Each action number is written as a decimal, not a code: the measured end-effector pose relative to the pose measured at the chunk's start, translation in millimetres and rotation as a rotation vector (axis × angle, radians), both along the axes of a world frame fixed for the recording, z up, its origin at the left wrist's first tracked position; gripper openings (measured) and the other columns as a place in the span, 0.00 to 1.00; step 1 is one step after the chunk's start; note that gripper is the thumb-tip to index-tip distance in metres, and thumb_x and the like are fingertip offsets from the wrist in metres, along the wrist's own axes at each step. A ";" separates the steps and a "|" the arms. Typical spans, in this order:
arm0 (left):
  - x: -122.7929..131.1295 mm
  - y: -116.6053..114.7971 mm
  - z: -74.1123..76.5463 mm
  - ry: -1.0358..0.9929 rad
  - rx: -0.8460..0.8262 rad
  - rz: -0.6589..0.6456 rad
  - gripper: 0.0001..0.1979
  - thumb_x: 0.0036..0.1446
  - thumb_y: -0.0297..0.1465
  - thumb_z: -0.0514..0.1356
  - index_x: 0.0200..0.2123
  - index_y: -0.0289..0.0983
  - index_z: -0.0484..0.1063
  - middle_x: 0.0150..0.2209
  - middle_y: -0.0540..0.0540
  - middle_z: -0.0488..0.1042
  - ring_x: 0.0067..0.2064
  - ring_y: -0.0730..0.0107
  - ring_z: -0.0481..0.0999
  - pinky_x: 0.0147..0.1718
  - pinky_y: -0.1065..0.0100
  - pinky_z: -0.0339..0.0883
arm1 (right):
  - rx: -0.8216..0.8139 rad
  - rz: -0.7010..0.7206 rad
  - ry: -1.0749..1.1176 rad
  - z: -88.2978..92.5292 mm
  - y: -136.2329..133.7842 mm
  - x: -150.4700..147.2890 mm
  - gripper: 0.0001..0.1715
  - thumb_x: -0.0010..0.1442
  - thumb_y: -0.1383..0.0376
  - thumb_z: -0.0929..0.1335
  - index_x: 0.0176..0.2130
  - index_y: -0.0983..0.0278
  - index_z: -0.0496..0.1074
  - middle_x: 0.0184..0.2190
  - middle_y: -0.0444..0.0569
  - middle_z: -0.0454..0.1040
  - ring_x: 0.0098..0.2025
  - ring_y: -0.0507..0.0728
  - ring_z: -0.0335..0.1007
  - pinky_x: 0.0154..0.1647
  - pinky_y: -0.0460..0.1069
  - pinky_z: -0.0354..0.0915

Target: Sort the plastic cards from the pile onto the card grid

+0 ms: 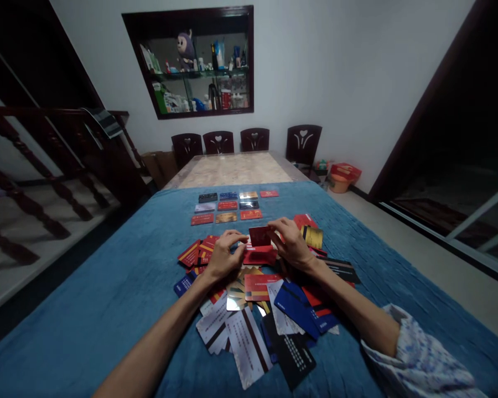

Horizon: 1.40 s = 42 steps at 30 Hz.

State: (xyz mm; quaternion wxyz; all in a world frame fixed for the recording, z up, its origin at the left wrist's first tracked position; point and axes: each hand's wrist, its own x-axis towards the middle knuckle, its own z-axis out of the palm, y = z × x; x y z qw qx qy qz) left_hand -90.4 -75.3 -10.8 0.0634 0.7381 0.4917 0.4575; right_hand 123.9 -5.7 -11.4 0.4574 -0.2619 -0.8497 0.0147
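Note:
A dark red bank card [259,236] is raised over the pile, pinched at its right end by my right hand [291,243]. Beside its left edge is my left hand [224,255], thumb and index finger apart, with the index fingertip at or very near the card; contact is hard to tell. Under both hands lies a loose heap of bank cards: a red card [262,287], a blue card [296,308], a white card [249,347], a black card [292,354] and a gold card [314,236] among them. Farther out, several cards, such as a red card [251,214], lie in rows.
A blue cloth [120,298] covers the near part of the table; the bare marble-patterned tabletop [232,168] shows beyond. Dark wooden chairs [304,145] line the far side. A wooden railing [37,160] runs at left, and an orange bucket [340,179] stands on the floor at right.

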 end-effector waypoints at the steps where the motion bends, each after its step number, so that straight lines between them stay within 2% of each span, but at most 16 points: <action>1: 0.5 -0.8 1.2 -0.010 0.022 0.007 0.08 0.56 0.24 0.59 0.37 0.36 0.78 0.37 0.45 0.78 0.44 0.65 0.76 0.46 0.61 0.72 | 0.038 -0.015 -0.020 2.5 -0.9 -0.4 0.13 0.69 0.65 0.60 0.43 0.63 0.72 0.35 0.53 0.75 0.40 0.59 0.66 0.45 0.54 0.60; 8: 4.7 -6.0 5.5 -0.032 0.100 0.027 0.10 0.58 0.25 0.58 0.42 0.38 0.76 0.40 0.45 0.77 0.45 0.65 0.75 0.47 0.61 0.71 | 0.172 -0.028 -0.207 12.8 -6.4 -6.2 0.15 0.70 0.64 0.60 0.44 0.62 0.75 0.32 0.51 0.75 0.40 0.59 0.61 0.47 0.55 0.54; 16: 10.4 -4.0 2.1 -0.029 0.071 -0.006 0.07 0.59 0.25 0.58 0.40 0.38 0.73 0.38 0.46 0.75 0.42 0.67 0.75 0.45 0.63 0.71 | 0.159 -0.001 -0.263 6.8 -4.4 -18.3 0.14 0.70 0.62 0.62 0.43 0.61 0.76 0.33 0.50 0.76 0.41 0.58 0.62 0.46 0.55 0.54; 23: 5.6 -3.4 -0.1 0.017 0.044 -0.001 0.16 0.55 0.20 0.57 0.46 0.38 0.72 0.38 0.47 0.74 0.41 0.68 0.74 0.44 0.64 0.70 | 0.193 0.041 -0.277 -0.6 -4.5 -15.6 0.14 0.69 0.65 0.62 0.48 0.62 0.74 0.33 0.50 0.77 0.41 0.59 0.62 0.45 0.55 0.54; 28: -0.6 -3.7 -1.6 0.069 0.006 -0.015 0.18 0.53 0.19 0.57 0.46 0.38 0.74 0.39 0.46 0.75 0.43 0.65 0.73 0.44 0.63 0.70 | 0.154 -0.028 -0.331 -7.8 -4.0 -9.7 0.14 0.66 0.67 0.64 0.50 0.63 0.73 0.38 0.53 0.78 0.42 0.60 0.62 0.44 0.55 0.54; 33: -3.9 -2.9 -5.4 0.112 0.003 -0.009 0.20 0.53 0.19 0.57 0.48 0.39 0.74 0.40 0.46 0.76 0.44 0.63 0.72 0.47 0.60 0.69 | 0.091 -0.080 -0.391 -11.9 -4.1 -4.8 0.15 0.64 0.65 0.68 0.51 0.61 0.72 0.38 0.52 0.76 0.43 0.61 0.62 0.45 0.55 0.55; 42: -7.0 -3.9 -9.7 0.297 -0.055 0.041 0.23 0.57 0.22 0.56 0.57 0.40 0.68 0.43 0.44 0.74 0.44 0.61 0.70 0.46 0.58 0.67 | 0.035 -0.158 -0.442 -13.5 -8.3 -1.8 0.26 0.62 0.67 0.69 0.59 0.57 0.68 0.41 0.54 0.73 0.44 0.62 0.62 0.43 0.55 0.56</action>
